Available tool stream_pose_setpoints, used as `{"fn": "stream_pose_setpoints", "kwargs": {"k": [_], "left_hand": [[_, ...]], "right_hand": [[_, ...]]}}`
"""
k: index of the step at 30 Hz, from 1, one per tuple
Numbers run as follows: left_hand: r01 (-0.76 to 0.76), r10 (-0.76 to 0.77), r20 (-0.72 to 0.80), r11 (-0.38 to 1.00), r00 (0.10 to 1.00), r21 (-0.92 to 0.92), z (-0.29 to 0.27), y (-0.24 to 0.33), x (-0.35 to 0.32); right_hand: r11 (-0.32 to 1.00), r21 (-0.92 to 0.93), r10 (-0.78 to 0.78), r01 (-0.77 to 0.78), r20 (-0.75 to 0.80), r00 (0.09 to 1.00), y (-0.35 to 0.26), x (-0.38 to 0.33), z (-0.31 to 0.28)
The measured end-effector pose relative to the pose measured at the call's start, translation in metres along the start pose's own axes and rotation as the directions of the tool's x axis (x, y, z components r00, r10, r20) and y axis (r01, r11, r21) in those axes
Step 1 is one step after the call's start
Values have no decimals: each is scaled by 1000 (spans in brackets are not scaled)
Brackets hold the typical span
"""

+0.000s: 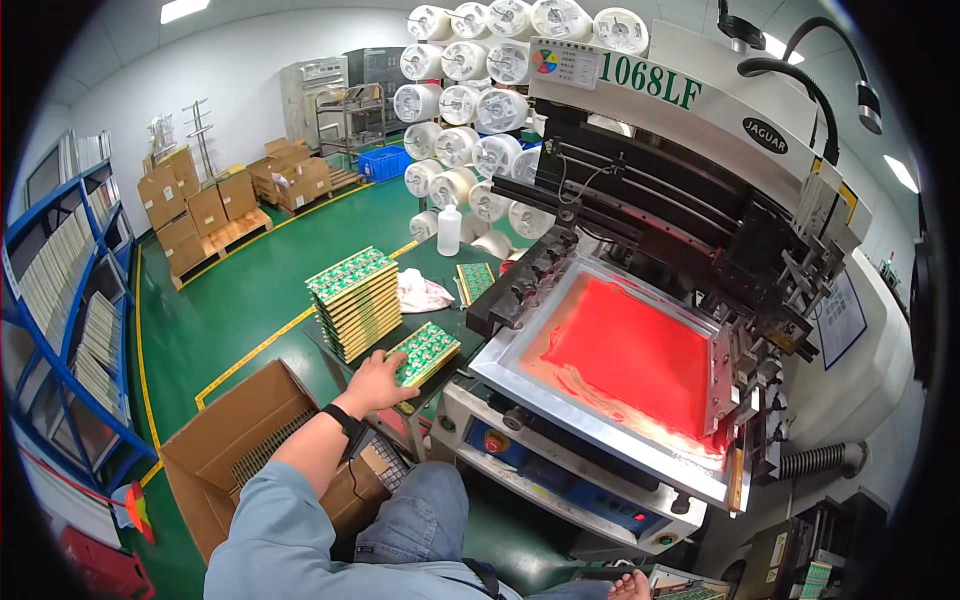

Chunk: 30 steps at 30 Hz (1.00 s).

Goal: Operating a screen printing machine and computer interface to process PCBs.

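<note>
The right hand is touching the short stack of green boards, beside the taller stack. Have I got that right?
Wrong hand: the head view shows the left hand touching the short stack of green boards, beside the taller stack. The right hand is at the lower edge.

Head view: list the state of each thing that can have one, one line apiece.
Left hand: spread against the small board stack; firmness of grip unclear
Right hand: at the lower edge, fingers curled; contents unclear
Small board stack: lying flat, green side up
Tall board stack: piled up, green side up
Cardboard box: open, things inside
Bottle: upright
Cloth: crumpled
Ceiling light: lit
</note>
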State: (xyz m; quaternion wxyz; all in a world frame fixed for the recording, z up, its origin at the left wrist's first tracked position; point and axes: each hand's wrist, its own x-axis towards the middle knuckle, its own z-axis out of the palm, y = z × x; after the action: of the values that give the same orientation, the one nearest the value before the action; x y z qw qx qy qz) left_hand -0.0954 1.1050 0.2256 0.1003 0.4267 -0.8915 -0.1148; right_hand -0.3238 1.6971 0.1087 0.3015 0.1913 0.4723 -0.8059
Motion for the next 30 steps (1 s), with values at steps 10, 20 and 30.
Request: {"fn": "stream_pose_setpoints", "kwargs": {"k": [10,20,30], "left_hand": [[-186,103,-304,949,947,-256,-9,-7,29],[-364,71,-467,733,881,-575,64,9,92],[-276,48,-367,750,929,-601,64,22,80]], "right_hand": [[997,-23,-71,72,35,997,-7,1,14],[977,107,180,-187,70,981,37,62,-79],[987,151,43,-59,109,993,44,54,-78]]}}
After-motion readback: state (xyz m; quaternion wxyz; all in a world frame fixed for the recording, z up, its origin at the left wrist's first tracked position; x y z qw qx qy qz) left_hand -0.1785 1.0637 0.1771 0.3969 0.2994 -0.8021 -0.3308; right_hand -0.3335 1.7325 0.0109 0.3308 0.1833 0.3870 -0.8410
